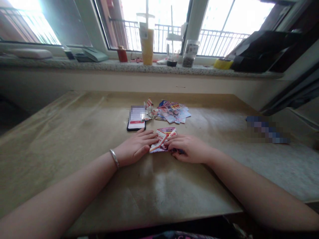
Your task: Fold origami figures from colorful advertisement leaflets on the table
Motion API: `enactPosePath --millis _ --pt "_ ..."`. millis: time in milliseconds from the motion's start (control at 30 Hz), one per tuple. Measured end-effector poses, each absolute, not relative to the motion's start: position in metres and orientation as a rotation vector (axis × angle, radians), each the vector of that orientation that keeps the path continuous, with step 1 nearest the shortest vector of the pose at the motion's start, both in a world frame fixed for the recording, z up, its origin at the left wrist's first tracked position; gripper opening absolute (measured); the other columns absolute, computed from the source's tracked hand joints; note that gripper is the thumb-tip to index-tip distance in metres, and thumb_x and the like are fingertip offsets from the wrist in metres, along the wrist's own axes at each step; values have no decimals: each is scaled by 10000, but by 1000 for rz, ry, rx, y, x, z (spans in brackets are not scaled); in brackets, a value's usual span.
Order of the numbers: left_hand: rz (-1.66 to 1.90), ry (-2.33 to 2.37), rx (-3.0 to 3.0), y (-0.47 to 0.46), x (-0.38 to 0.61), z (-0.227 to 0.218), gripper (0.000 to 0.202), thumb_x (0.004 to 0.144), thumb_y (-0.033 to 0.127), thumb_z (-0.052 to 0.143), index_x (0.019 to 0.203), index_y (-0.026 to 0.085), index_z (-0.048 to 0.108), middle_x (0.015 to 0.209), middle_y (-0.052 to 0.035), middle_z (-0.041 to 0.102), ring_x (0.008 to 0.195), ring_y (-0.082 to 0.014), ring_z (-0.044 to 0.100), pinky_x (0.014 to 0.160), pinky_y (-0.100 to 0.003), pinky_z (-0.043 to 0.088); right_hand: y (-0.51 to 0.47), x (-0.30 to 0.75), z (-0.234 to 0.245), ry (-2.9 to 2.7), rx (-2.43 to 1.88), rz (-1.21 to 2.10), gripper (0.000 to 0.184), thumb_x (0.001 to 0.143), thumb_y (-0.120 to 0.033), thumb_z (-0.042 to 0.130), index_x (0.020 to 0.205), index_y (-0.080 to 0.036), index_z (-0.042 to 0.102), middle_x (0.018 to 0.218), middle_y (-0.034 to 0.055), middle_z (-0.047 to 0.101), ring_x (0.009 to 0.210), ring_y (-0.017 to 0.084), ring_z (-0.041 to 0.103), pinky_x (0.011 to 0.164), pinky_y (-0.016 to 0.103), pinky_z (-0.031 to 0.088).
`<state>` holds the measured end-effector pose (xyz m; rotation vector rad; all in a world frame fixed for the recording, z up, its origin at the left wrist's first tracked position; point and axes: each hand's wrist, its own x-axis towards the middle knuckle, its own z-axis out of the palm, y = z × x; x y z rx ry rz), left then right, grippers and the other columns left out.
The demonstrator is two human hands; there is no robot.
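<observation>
A partly folded piece of printed paper (160,138) in red, white and purple lies on the table between my hands. My left hand (136,145) rests flat with its fingers stretched out, the tips touching the paper's left edge. The fingers of my right hand (188,148) curl over the right side of the paper and pinch it. Just beyond are a phone (137,124) with a lit screen, a folded paper piece with several points (150,113) touching its right side, and a loose pile of printed paper sheets (174,113).
The table (104,199) reaches to the wall under a stone windowsill (99,66). On the sill stand a tall cup with a yellow drink (147,46), a clear jar (190,54), a red bottle (122,54) and yellow tape (223,63). A blurred blue item (267,130) lies at the right.
</observation>
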<state>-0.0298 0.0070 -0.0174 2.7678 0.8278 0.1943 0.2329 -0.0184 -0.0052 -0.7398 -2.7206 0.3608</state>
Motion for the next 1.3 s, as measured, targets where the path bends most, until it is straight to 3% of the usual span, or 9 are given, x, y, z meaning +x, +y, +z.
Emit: enactPosePath --millis 100,233,300,433,600,767,1067,1300 --pt "144 828 2744 5 -27 -16 679 928 535 -29 1391 242 372 1491 -37 294 1387 -230 223 1134 -478 115 -21 230 -5 -2759 -705 265 310 792 -180 540 1087 -197 633 1182 58 637 1142 183 542 980 353 431" --pt "38 940 2827 -1 -20 -15 674 894 612 303 1440 220 253 1511 -94 223 1398 -275 176 1128 -502 98 -26 223 -7 -2786 -818 116 355 803 -224 528 1143 -184 624 1209 63 623 1137 224 541 954 387 447" --pt "49 966 2875 -3 -19 -15 659 895 581 346 1433 207 274 1498 -116 255 1389 -285 199 1122 -512 116 -28 221 -8 -2780 -898 69 381 803 -247 530 1166 -169 617 1209 71 623 1117 243 552 942 402 454" --pt "206 882 2983 -3 -19 -15 481 897 452 442 1343 269 434 1430 -79 399 1307 -272 360 1093 -520 194 -29 219 -11 -2746 -1003 16 393 820 -291 529 1184 -167 610 1229 80 610 1097 249 564 915 392 469" --pt "351 858 3033 2 -20 -18 347 932 361 421 1247 274 537 1307 -66 534 1162 -230 508 1036 -489 306 -27 220 -10 -2696 -1048 37 353 825 -302 541 1148 -192 632 1180 52 641 1048 231 583 894 366 476" --pt "318 781 3098 8 -24 -21 498 850 513 525 1283 268 513 1329 -109 505 1162 -288 498 981 -507 365 -20 228 -9 -2695 -865 133 259 805 -260 573 1036 -206 675 1140 42 657 1038 214 575 911 369 463" --pt "511 862 3109 6 -21 -20 253 915 316 477 1097 328 652 1079 -49 631 913 -188 565 803 -360 463 -12 233 -15 -2578 -878 353 168 848 -258 547 888 -199 699 974 56 694 901 168 626 825 308 476" --pt "425 887 2987 5 -22 -15 272 899 275 472 1102 246 651 1026 -59 645 893 -175 590 784 -310 492 -8 226 -23 -2380 -1087 458 160 840 -231 541 888 -196 689 853 39 690 783 145 600 715 253 438"
